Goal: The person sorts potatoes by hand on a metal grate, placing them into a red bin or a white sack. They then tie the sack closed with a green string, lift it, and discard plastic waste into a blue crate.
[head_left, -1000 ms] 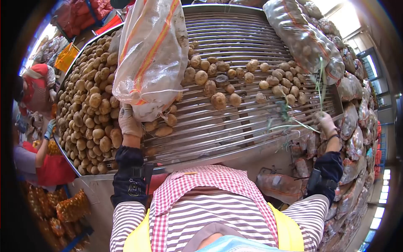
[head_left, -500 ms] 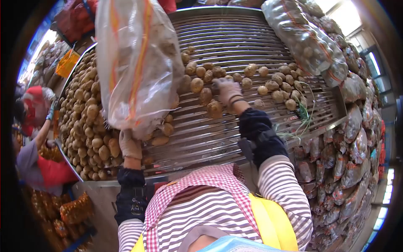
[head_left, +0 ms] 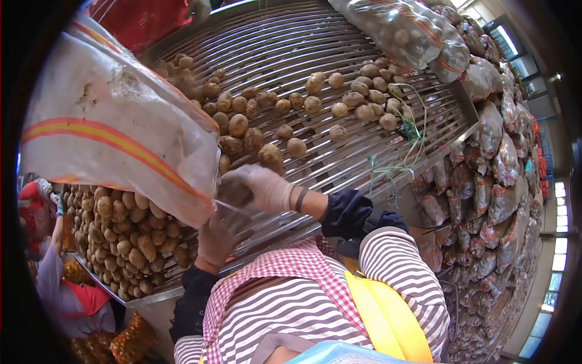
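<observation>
A large translucent plastic sack [head_left: 115, 139] with orange and yellow stripes lies tilted at the left, its mouth toward me. My left hand [head_left: 217, 242], gloved, is closed on the lower edge of the sack's mouth. At the upper side of that mouth is my gloved right hand [head_left: 265, 187], its darkened fingers curled against the sack's edge; the fingertips are partly hidden and blurred. Loose potatoes [head_left: 237, 125] lie just beyond my right hand on a slatted metal rack [head_left: 285, 42]. A dense heap of potatoes [head_left: 130, 233] sits below the sack.
Filled clear sacks [head_left: 394, 33] lie across the rack's far right corner. Green string [head_left: 411, 130] trails over its right edge. Many stacked sacks [head_left: 485, 242] line the right. A co-worker [head_left: 76, 291] is at the left, and a red sack [head_left: 139, 21] is at the back.
My right hand has left the potatoes on the rack and come back to the sack's mouth beside my left. The sack has tipped over toward the left. The view has turned.
</observation>
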`<state>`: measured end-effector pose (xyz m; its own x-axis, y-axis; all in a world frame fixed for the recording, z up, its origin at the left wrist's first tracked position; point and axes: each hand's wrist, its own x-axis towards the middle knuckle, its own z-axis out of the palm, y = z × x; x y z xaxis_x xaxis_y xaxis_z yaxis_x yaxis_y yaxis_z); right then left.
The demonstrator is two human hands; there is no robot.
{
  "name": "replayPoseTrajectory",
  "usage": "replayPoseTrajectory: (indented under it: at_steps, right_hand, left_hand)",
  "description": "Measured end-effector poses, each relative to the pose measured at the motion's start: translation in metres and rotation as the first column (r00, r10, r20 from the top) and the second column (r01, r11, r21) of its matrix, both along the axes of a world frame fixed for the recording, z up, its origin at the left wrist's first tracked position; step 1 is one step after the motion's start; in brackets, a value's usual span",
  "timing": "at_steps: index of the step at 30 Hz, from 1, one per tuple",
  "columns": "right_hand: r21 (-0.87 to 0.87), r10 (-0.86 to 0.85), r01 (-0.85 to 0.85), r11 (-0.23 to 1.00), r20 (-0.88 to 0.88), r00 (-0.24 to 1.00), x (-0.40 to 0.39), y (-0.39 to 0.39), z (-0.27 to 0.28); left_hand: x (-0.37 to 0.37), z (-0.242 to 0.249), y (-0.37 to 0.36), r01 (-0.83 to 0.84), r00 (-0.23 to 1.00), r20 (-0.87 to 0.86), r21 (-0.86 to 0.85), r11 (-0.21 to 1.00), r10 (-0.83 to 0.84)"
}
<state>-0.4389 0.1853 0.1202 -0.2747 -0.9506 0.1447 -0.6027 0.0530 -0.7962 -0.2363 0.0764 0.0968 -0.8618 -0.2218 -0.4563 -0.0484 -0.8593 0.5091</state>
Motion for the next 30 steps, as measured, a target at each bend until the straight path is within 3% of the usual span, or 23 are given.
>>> replayPoseTrajectory:
  at_steps: [1,2,3,4,5,6,7,9,10,12,13,15,16,18,20,21,22,23,24,25,26,28,30]
  right_hand:
    - [-0.031,-0.050,0.048,0.998,-0.054,0.997,-0.003,0.008,0.005]
    - [-0.066,-0.098,0.091,0.994,-0.107,0.989,-0.010,0.017,0.009]
    - [-0.106,-0.254,0.236,0.966,-0.212,0.944,-0.035,0.031,0.003]
    - [-0.159,-0.399,0.367,0.917,-0.304,0.865,-0.068,0.050,-0.007]
    - [-0.210,-0.575,0.557,0.803,-0.517,0.634,-0.092,0.074,-0.012]
    - [0.001,-0.597,0.735,0.678,-0.582,0.552,-0.119,0.097,-0.033]
    - [0.075,-0.541,0.813,0.578,-0.710,0.451,-0.127,0.112,-0.022]
    - [0.367,-0.490,0.769,0.524,-0.609,0.624,-0.158,0.141,-0.054]
    - [0.363,-0.484,0.762,0.537,-0.606,0.631,-0.162,0.144,-0.061]
    - [0.121,-0.542,0.665,0.737,-0.482,0.688,-0.155,0.125,-0.077]
    - [0.105,-0.638,0.632,0.768,0.042,0.769,-0.111,0.110,-0.025]
    - [-0.116,-0.252,0.337,0.934,0.453,0.855,-0.066,0.069,-0.011]
    - [-0.058,-0.220,0.254,0.965,0.341,0.914,-0.039,0.055,0.002]
    - [-0.068,0.018,0.003,0.998,0.308,0.951,0.006,0.018,0.010]
    - [0.093,0.226,-0.241,0.966,0.148,0.963,0.044,-0.009,0.010]
    - [0.098,0.333,-0.347,0.933,0.140,0.933,0.060,-0.020,0.005]
    - [0.105,0.434,-0.448,0.888,0.133,0.891,0.071,-0.028,0.001]
    - [0.056,0.470,-0.472,0.880,0.044,0.882,0.077,-0.034,0.006]
    - [-0.002,0.476,-0.476,0.879,0.018,0.879,0.075,-0.040,0.012]
    - [-0.013,0.446,-0.447,0.895,0.096,0.890,0.071,-0.043,0.014]
    - [-0.016,0.401,-0.405,0.914,0.172,0.900,0.063,-0.045,0.015]
    - [0.057,0.296,-0.321,0.945,0.266,0.918,0.040,-0.044,-0.002]
    - [0.141,0.240,-0.287,0.948,0.279,0.930,0.027,-0.044,-0.009]
  left_hand:
    - [-0.013,0.022,0.002,-0.070,0.998,0.019,0.303,0.950,0.068]
    - [-0.012,0.017,0.002,-0.065,0.998,0.017,0.304,0.950,0.062]
    - [-0.010,0.006,-0.002,-0.026,0.999,-0.019,0.349,0.937,0.035]
    - [-0.005,-0.008,-0.006,0.010,0.999,-0.053,0.393,0.920,0.012]
    - [0.001,-0.022,-0.012,0.044,0.996,-0.087,0.432,0.901,-0.007]
    - [0.006,-0.032,-0.017,0.077,0.992,-0.121,0.468,0.881,-0.023]
    - [0.012,-0.035,-0.018,0.110,0.987,-0.154,0.501,0.858,-0.037]
    - [0.015,-0.027,-0.014,0.077,0.993,-0.111,0.461,0.884,-0.028]
    - [0.014,-0.023,-0.013,0.047,0.997,-0.072,0.420,0.906,-0.018]
    - [0.015,-0.018,-0.010,0.014,0.999,-0.052,0.315,0.949,0.003]
    - [0.018,-0.018,-0.011,0.011,1.000,-0.026,0.213,0.977,-0.006]
    - [0.019,-0.018,-0.014,0.014,0.999,0.026,0.269,0.963,-0.022]
    - [0.021,-0.014,-0.011,0.025,0.998,0.051,0.231,0.973,-0.038]
    - [0.020,0.003,-0.004,-0.024,0.997,0.076,0.183,0.983,0.010]
    - [0.032,0.020,0.001,0.080,0.997,-0.034,0.179,0.981,-0.075]
    - [0.043,-0.006,0.005,-0.006,1.000,-0.019,0.178,0.984,0.010]
    - [0.054,-0.053,0.008,0.043,0.953,-0.294,0.377,0.925,0.076]
    - [0.070,-0.080,0.009,0.154,0.818,-0.545,0.514,0.844,0.183]
    - [0.093,-0.062,0.007,0.091,0.809,-0.536,0.517,0.851,0.239]
    - [0.122,-0.022,0.006,-0.113,0.922,-0.341,0.213,0.970,0.183]
    - [0.151,0.000,0.006,-0.208,0.976,-0.097,-0.143,0.968,0.196]
    - [0.230,0.001,0.016,-0.302,0.951,-0.097,-0.090,0.949,0.294]
    - [0.314,-0.006,0.042,-0.363,0.923,0.086,-0.122,0.924,0.375]
